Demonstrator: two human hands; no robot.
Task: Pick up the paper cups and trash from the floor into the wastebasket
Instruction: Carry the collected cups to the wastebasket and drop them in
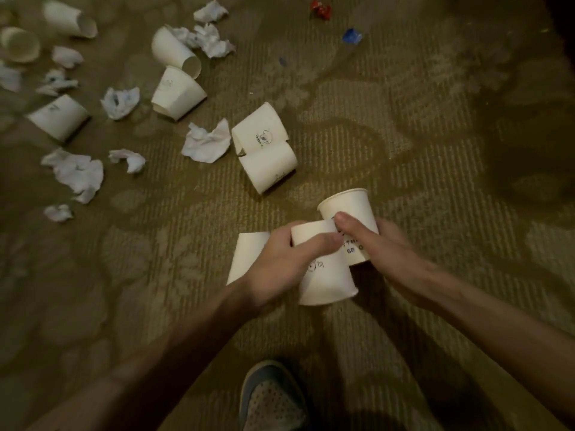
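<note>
My left hand [280,262] grips a white paper cup [326,275] that points its rim toward me. My right hand [379,244] holds a second white cup [345,203] with printed letters, its rim facing away. The two cups touch each other. A third cup [245,253] lies on the carpet, partly hidden behind my left hand. Two more cups [264,150] lie side by side a little farther out. No wastebasket is in view.
Several cups [177,91] and crumpled white tissues [207,141] are scattered over the patterned carpet to the upper left. A red wrapper [320,8] and a blue scrap [352,35] lie at the top. My shoe [273,396] is at the bottom centre.
</note>
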